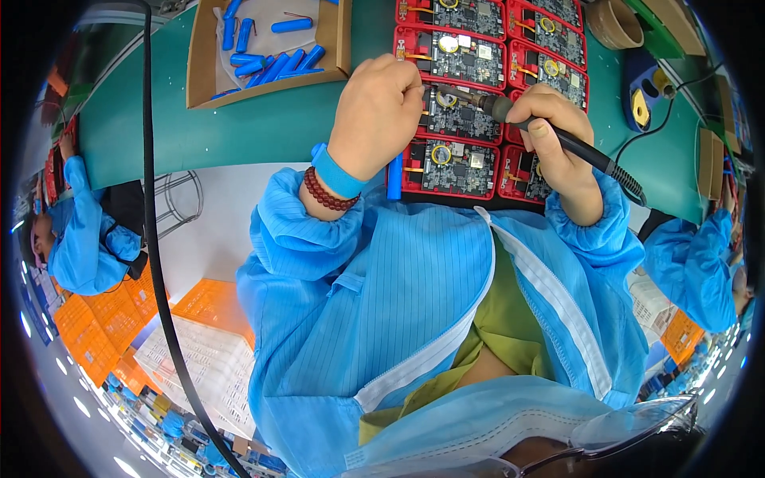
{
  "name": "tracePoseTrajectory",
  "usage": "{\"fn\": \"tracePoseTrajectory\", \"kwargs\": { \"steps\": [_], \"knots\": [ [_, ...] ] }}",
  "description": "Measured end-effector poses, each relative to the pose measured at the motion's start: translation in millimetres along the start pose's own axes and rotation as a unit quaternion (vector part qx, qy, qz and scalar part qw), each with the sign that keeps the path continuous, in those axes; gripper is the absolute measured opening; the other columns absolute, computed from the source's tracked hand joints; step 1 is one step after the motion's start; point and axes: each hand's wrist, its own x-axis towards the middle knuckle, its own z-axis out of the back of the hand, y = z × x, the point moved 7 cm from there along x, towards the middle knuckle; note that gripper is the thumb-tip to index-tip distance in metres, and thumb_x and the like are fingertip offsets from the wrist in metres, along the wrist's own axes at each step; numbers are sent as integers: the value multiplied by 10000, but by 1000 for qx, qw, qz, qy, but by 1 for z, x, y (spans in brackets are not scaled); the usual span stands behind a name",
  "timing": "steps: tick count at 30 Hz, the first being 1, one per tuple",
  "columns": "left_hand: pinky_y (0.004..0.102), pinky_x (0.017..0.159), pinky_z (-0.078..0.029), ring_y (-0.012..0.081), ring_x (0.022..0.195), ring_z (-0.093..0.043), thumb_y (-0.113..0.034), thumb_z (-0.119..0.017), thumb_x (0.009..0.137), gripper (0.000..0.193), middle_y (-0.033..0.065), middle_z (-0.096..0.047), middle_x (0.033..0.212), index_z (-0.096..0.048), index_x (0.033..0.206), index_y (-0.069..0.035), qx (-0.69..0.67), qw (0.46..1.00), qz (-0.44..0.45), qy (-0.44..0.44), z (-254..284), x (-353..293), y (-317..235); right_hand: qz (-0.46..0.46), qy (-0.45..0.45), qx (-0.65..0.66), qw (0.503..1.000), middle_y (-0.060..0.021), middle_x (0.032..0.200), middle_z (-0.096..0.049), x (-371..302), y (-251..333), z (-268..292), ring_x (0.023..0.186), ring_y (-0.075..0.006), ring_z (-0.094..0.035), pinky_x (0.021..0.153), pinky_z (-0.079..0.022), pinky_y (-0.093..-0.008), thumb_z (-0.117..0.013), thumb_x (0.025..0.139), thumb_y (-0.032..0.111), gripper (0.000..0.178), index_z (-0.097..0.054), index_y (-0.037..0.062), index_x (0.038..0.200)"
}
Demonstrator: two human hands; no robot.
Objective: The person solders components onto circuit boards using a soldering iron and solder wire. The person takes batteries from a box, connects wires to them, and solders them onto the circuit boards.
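My right hand (558, 135) is wrapped round the black handle of a soldering iron (498, 107), whose metal tip points left over a circuit board (462, 119) in a red case. At that board's left edge, my left hand (378, 111) is closed with its fingertips pinched together. What they hold, if anything, is hidden behind them. Just below the left hand, a blue cylindrical battery (394, 177) lies beside the lowest red case (450, 169). Several such cases with circuit boards and yellow rings stand in two columns under and beyond my hands.
A cardboard box (348, 48) with several blue batteries stands at the far left of the green table (263, 127). On the right are a blue soldering-iron stand (637, 92) with a yellow sponge and a brown roll (613, 24). A black cable (150, 159) hangs at left. Co-workers sit either side.
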Motion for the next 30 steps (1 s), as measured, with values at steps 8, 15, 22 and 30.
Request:
{"fn": "tracePoseTrajectory", "kwargs": {
  "steps": [8, 15, 22, 30],
  "knots": [
    [399, 652, -425, 314, 730, -526, -34, -589, 772, 83, 132, -532, 717, -532, 722, -4, 4, 1000, -4, 3, 1, 3, 1, 60, -49, 69, 995, -76, 731, -542, -7, 12, 13, 579, -119, -476, 527, -373, -262, -515, 919, 209, 254, -596, -32, 914],
    [439, 698, -446, 352, 758, -530, -37, -582, 733, 19, 151, -568, 774, -579, 739, -20, 65, 997, -42, -23, 9, 5, -10, 128, -134, 39, 982, -59, 642, -499, -21, 31, 42, 576, -142, -438, 668, -379, -346, -451, 959, 308, 348, -565, -20, 931],
    [306, 603, -453, 243, 696, -573, -48, -584, 819, 69, 114, -574, 775, -627, 853, -7, 70, 992, -53, -92, 76, 22, -14, 124, -193, 15, 973, -41, 578, -451, -45, 40, 77, 596, -151, -405, 675, -358, -356, -416, 966, 409, 425, -551, 6, 955],
    [415, 735, -518, 346, 809, -609, -80, -609, 751, 157, 167, -613, 911, -659, 897, -51, 416, 903, -99, 44, 77, 57, 80, 113, -214, 12, 970, -43, 579, -447, -48, 42, 74, 595, -144, -395, 676, -361, -348, -423, 964, 406, 424, -552, 2, 953]
  ]
}}
